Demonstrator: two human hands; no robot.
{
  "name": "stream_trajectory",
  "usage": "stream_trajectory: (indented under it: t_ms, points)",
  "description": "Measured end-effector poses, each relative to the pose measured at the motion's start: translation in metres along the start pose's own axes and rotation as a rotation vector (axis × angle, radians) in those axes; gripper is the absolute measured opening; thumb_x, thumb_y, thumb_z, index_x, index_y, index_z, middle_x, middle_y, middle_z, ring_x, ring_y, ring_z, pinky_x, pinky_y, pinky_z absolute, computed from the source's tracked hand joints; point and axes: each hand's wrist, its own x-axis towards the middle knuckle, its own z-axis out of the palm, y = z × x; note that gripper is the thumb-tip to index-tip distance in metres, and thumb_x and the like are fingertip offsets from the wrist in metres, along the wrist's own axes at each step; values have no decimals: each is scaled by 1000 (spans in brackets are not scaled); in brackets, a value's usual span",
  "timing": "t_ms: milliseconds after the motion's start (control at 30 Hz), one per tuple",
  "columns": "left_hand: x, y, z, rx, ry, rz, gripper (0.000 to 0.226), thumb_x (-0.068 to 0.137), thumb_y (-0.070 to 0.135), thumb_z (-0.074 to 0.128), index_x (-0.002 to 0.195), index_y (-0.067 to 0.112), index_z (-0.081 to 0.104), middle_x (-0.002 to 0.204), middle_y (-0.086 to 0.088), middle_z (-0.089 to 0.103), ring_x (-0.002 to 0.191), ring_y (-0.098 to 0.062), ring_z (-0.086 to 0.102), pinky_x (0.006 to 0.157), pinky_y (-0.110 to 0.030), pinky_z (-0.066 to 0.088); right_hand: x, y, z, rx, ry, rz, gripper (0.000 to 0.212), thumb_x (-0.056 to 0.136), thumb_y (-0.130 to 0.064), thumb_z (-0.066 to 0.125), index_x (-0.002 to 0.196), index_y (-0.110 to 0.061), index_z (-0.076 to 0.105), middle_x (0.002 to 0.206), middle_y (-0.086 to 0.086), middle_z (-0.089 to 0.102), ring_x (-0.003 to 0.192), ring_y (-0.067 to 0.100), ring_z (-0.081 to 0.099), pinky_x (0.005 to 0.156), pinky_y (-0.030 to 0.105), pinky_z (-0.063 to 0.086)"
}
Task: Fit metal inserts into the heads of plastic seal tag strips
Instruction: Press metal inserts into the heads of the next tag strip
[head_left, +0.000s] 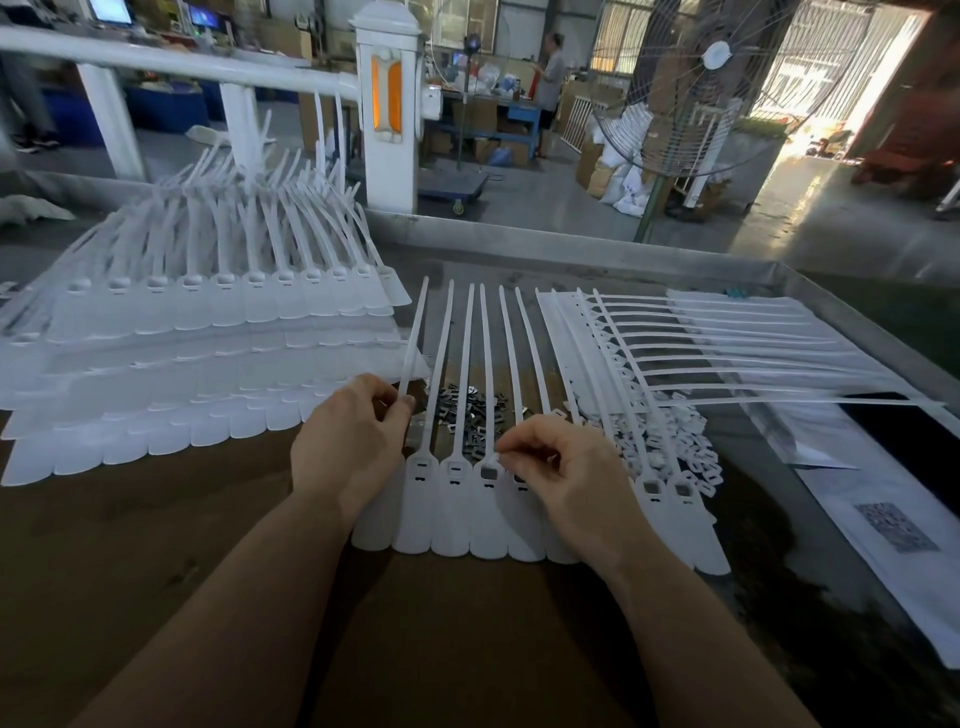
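A joined row of white seal tag strips (452, 525) lies flat in front of me, tails pointing away. My left hand (348, 441) pinches the leftmost strip's tail (413, 353) between thumb and fingers. My right hand (566, 467) pinches a small white piece (495, 459) at the head of a middle strip, just above a dark metal insert (489, 473) seated in that head. Two heads at the right end (665, 488) also show inserts. A pile of loose metal inserts (470, 415) lies behind the row, between my hands.
A tall stack of white strip sheets (197, 353) fills the left of the table. Another stack (727, 343) lies at the right, with loose white caps (685, 441) beside it. Paper sheets (883, 530) sit at the right edge. A metal rim (571, 244) bounds the table.
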Motion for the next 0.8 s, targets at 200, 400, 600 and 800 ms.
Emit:
stream_trajectory:
  t_ms: [200,400,600,800]
  points:
    - [-1,0,-1,-2,-3,3,21,93,35,52,104,19,60,81,9,52,73,-8,47,52,-18,31,1,-1,2,-56,-42,-10,11,85,-8,63,88,-16,69,79,-13,62,76,-2,57,69,8,43]
    - [-1,0,-1,0,-3,0,20,93,35,52,104,20,59,81,9,53,72,-8,48,52,-17,31,1,-2,3,-135,-78,-21,10,85,-11,63,89,-17,70,80,-18,57,80,1,54,76,14,43]
    - [0,0,-1,10,-7,2,21,93,35,52,104,19,60,80,10,52,71,-7,48,52,-18,31,0,-4,4,-226,-56,-59,9,85,-17,64,90,-18,71,85,-15,57,86,5,53,87,30,45]
    - [-1,-1,-1,13,-3,-1,21,93,35,52,104,19,60,79,11,52,67,-4,47,52,-17,31,-3,-6,3,-298,-35,-160,18,85,-3,60,93,-12,74,86,-8,63,81,4,53,80,24,47]
